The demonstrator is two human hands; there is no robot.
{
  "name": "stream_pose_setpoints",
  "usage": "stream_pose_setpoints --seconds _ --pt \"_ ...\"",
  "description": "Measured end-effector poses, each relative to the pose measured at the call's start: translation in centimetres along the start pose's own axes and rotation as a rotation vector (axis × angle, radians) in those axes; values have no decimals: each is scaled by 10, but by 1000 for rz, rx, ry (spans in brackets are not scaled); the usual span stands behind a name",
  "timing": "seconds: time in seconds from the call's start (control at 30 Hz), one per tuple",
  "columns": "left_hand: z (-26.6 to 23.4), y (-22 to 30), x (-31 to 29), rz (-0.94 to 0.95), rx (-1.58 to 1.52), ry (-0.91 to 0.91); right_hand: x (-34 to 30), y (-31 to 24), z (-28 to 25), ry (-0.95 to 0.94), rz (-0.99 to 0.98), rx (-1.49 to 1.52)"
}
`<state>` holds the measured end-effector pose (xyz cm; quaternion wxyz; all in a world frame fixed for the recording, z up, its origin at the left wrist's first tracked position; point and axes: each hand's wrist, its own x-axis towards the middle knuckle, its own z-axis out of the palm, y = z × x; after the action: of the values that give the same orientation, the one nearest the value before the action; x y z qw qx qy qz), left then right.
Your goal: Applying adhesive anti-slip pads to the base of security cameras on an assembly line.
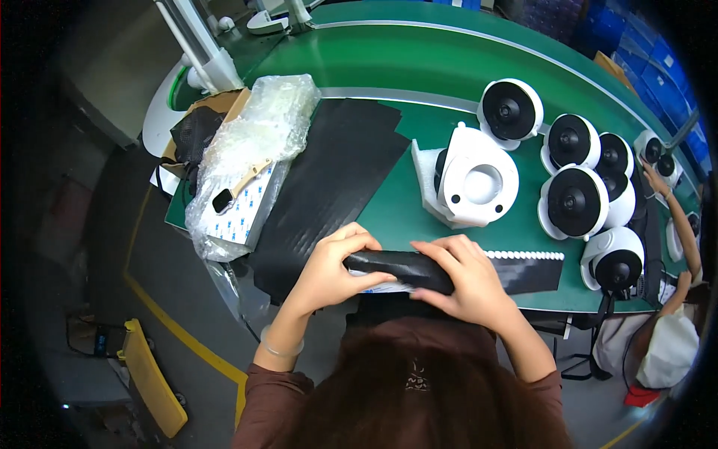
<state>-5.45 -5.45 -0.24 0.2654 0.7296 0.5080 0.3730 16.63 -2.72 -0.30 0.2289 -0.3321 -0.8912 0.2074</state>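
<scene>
At the near edge of the green table, my left hand [329, 271] and my right hand [470, 284] grip a curled black sheet [400, 266] between fingers and thumbs. A little white shows beneath its lower edge. To the right of my right hand lies a flat black strip [532, 277], bordered on its far side by a row of small white discs [527, 255]; whether it joins the curled sheet is hidden by my hand. Large flat black sheets [329, 165] lie just left of my hands. Beyond my right hand sits a white device housing [479, 176] with a round recess.
Several white devices with round black faces [574, 200] crowd the right side. At left, bubble wrap [273, 112] covers a pack with a watch [224, 199] on it, beside a cardboard box [228, 101]. A green conveyor [389, 60] runs behind; a co-worker's arm [682, 224] reaches in at far right.
</scene>
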Motion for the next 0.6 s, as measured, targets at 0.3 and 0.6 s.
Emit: stream_pose_setpoints --seconds 0.3,0.6 --pt "-4 41 7 144 -255 -34 -3 -31 -58 203 -18 -33" --pt "14 45 16 110 -433 -50 -2 -21 -62 38 168 436"
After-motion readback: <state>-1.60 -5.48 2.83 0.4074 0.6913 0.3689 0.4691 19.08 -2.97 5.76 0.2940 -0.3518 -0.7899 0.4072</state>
